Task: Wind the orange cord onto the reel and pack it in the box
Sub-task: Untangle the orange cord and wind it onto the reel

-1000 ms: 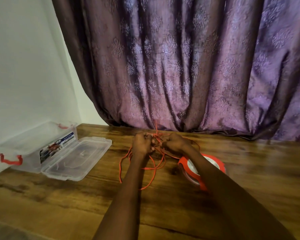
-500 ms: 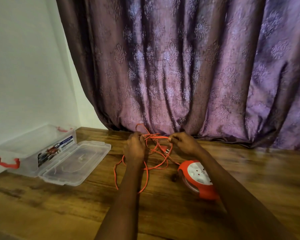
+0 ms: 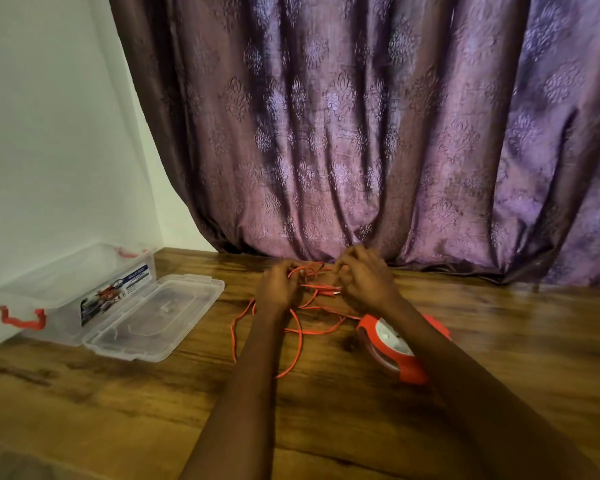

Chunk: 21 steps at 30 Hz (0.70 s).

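A tangle of thin orange cord (image 3: 297, 336) lies in loose loops on the wooden table (image 3: 326, 427), near the curtain. My left hand (image 3: 277, 287) and my right hand (image 3: 366, 280) are both closed on strands of the tangle, close together. The orange-and-white reel (image 3: 388, 344) rests on the table under my right forearm, partly hidden by it. A clear plastic box (image 3: 59, 289) with red clips stands open at the left, its lid (image 3: 156, 318) lying flat beside it.
A purple patterned curtain (image 3: 361, 133) hangs right behind the hands down to the table's back edge. A white wall (image 3: 49, 133) runs along the left, with the box against it.
My hands have drawn closer together over the tangle, the right one shifting left and slightly back. The loose loops on the table have shifted a little.
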Each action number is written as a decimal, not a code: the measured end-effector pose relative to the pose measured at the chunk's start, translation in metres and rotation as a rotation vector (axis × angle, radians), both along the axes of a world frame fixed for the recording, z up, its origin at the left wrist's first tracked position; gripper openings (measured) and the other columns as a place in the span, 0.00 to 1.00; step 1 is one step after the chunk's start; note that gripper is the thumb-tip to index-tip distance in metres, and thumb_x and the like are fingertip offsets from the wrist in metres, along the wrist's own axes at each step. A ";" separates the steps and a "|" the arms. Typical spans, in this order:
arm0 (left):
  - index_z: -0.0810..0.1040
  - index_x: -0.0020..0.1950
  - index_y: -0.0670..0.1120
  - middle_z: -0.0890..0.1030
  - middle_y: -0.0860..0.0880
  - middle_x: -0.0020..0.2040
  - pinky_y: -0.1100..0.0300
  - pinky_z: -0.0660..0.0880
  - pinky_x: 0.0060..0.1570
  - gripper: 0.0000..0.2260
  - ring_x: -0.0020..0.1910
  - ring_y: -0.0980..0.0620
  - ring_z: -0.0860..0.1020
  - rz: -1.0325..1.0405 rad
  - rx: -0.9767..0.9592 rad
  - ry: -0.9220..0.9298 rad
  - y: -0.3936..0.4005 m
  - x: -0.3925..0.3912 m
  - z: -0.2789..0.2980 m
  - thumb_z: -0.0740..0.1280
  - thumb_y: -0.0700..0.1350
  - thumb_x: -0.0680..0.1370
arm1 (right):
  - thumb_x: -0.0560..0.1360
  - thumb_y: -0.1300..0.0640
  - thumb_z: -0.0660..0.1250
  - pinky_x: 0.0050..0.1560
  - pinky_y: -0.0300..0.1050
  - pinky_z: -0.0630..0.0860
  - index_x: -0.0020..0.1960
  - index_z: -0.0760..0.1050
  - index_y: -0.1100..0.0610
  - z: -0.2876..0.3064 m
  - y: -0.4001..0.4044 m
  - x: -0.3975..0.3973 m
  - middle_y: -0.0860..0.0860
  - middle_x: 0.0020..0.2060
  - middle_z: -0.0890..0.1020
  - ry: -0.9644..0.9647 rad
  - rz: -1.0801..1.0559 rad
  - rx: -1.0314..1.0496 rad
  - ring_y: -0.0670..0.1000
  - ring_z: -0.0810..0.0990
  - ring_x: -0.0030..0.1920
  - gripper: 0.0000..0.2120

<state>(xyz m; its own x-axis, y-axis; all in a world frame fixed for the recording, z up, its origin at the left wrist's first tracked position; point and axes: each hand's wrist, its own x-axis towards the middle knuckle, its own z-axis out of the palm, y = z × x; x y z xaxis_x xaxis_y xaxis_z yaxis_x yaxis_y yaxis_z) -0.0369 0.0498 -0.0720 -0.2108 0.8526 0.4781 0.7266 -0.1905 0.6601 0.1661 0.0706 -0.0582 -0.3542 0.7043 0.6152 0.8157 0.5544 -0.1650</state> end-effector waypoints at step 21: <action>0.81 0.63 0.45 0.82 0.42 0.60 0.51 0.73 0.64 0.14 0.62 0.43 0.79 -0.029 -0.127 -0.069 0.008 -0.021 -0.021 0.66 0.41 0.77 | 0.72 0.71 0.68 0.41 0.43 0.74 0.34 0.78 0.59 0.006 0.000 0.018 0.49 0.43 0.73 0.592 0.287 -0.548 0.45 0.77 0.42 0.12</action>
<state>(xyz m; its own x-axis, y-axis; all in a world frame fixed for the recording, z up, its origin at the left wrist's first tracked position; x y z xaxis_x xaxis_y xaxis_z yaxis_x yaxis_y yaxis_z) -0.0578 0.0574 -0.0925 -0.2140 0.9114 0.3516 0.6739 -0.1228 0.7285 0.1836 0.0709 -0.0517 -0.2921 0.8884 0.3540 0.3504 0.4438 -0.8248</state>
